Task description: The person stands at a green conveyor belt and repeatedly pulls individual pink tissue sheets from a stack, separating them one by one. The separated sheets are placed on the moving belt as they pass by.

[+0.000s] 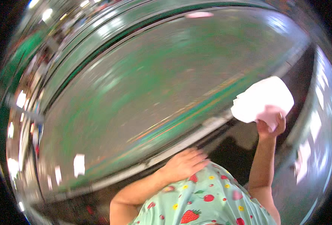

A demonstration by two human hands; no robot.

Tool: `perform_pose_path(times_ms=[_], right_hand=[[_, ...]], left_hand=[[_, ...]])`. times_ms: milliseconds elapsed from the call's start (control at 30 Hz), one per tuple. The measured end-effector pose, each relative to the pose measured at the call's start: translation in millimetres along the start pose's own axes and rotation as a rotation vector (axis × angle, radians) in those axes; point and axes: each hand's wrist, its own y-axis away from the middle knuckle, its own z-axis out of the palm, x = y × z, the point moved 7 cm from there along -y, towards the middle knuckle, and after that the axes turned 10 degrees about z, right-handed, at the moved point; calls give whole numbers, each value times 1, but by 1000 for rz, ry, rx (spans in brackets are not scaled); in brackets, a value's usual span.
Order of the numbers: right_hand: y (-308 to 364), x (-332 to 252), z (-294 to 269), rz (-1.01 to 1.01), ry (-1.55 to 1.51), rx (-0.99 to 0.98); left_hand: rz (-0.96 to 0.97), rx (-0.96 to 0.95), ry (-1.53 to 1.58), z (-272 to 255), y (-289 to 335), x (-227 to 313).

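My right hand point(273, 123) is closed around the lower edge of a bundle of white sheets point(265, 95), held out to the right beyond the table's near edge. The glare hides whether they are paper or cloth. A pale pink piece point(270, 112) lies against the sheets at my fingers, and a ring shows on one finger. In front of my patterned shirt, my left hand point(186, 163) has its fingers stretched out, with no object in it. Motion blurs both hands slightly.
A long worn green table point(136, 82) spans the view, its pale front edge point(184, 144) close to me. White pieces point(79, 165) lie at its left end, a pinkish one point(199, 15) at the far side. Another shiny surface point(312, 161) with white pieces stands right.
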Motion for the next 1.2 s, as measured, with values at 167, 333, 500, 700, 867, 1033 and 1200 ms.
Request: perform_pose_path(times_ms=[167,333,500,700,867,1033,1200], right_hand=[[14,146,92,293,43,-322],[79,291,192,642,-24,-627],[90,354,235,830,117,-622],[105,425,216,949,197,-402],[99,442,193,935,236,-286],[81,428,195,645,966,-364],[118,412,268,-280,1419,-744]], left_hand=[[-811,676,918,68,68,-26],[-844,1581,2089,87,208,-26],[-994,1568,1026,1,353,-12],[-526,1925,1817,-22,410,33],[-1106,1711,1560,2,428,30],[-1178,1665,1396,-5,442,0],[-1333,1536,1253,2,415,-15]])
